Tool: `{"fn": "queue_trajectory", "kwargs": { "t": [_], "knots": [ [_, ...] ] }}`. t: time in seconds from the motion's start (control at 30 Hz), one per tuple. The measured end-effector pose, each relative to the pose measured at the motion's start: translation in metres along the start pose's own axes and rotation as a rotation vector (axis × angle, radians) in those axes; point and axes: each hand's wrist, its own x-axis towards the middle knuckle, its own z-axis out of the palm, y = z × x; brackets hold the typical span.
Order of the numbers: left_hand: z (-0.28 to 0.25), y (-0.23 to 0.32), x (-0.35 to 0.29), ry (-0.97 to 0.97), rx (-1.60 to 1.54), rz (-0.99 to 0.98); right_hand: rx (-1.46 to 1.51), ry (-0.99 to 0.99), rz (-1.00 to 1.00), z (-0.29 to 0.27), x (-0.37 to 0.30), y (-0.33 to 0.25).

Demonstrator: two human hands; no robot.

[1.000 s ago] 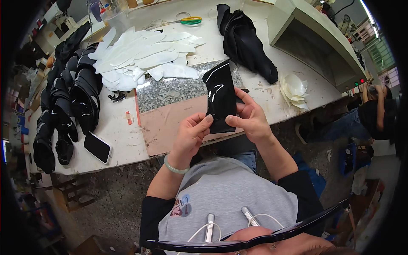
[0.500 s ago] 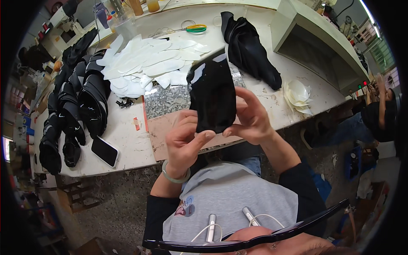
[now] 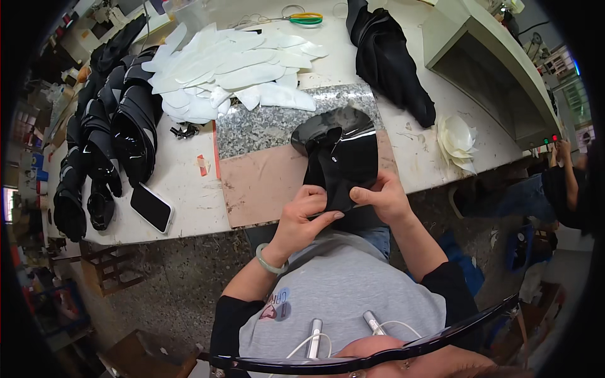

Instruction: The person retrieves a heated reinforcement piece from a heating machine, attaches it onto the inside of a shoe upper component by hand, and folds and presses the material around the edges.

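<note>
A black shoe upper [image 3: 356,148], glossy outside with matt cloth in its middle, is held in both hands above the front part of the work board. My left hand [image 3: 310,211] is closed on its near left edge, thumb and bent fingers pinching the cloth. On the near right side, my right hand [image 3: 386,196] grips it with the thumb on top and the fingers behind. The far curved end of the upper lies over the granite slab [image 3: 252,135]. Part of the near edge is covered by my fingers.
Nested black uppers [image 3: 135,135] line the left side, beside a phone [image 3: 151,208]. Behind the slab lies a heap of white pieces [image 3: 239,63], with green-and-yellow-handled scissors [image 3: 305,19] beyond. Black material [image 3: 391,63], cream pieces [image 3: 457,142] and a box-shaped machine [image 3: 491,75] stand right.
The upper has been lowered and tilted from standing upright to lying flatter, showing its glossy curved far end. Both hands have moved down and slightly right with it.
</note>
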Motion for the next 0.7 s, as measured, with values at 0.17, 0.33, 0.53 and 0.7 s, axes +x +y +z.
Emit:
{"fn": "queue_trajectory", "kwargs": {
  "t": [0.17,0.33,0.53,0.7],
  "knots": [
    [0.002,0.002,-0.003,0.042,-0.041,-0.027,0.013,0.083,-0.021,0.011,-0.002,-0.002],
    [0.004,0.002,-0.007,0.054,-0.049,-0.028,0.009,0.141,-0.094,0.014,-0.001,0.008],
    [0.008,-0.006,-0.014,0.110,-0.070,-0.080,-0.017,0.176,-0.112,0.024,0.001,0.009],
    [0.008,0.011,-0.007,0.106,-0.125,-0.310,-0.068,0.152,-0.130,0.029,-0.002,0.009]
  ]
}}
